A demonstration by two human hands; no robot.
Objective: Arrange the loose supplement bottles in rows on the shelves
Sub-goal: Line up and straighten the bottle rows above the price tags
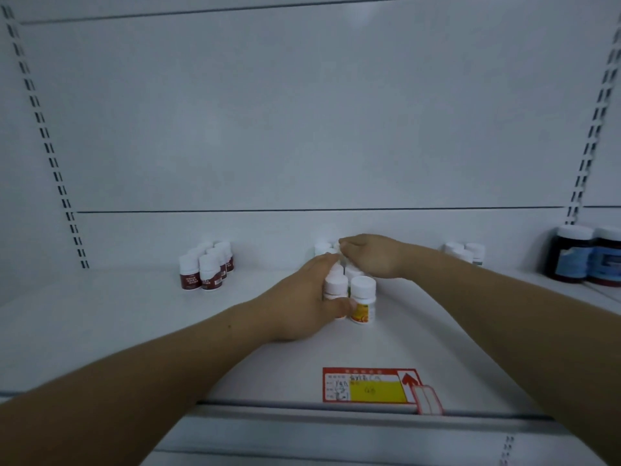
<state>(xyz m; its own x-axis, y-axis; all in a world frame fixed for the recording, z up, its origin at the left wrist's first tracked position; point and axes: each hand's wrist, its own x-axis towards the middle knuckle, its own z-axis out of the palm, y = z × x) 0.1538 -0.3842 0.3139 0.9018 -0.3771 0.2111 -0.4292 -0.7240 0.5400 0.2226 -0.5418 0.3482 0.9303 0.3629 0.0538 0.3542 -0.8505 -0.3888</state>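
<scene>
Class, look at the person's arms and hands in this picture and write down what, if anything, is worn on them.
Nothing worn shows. The left hand and right hand are bare, with no gloves, rings or watch visible. The left forearm and right forearm are bare too; no sleeve is in view.

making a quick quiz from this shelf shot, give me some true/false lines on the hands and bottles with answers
1. The left hand grips a white-capped bottle in the middle cluster. True.
2. The red-labelled bottles stand to the right of both hands. False: they stand to the left.
3. The right hand reaches to the rear bottles of the cluster. True.
4. The yellow-labelled bottle at the front lies on its side. False: it stands upright.
5. The price tag hangs on the back wall. False: it sits at the front edge of the shelf.
</scene>
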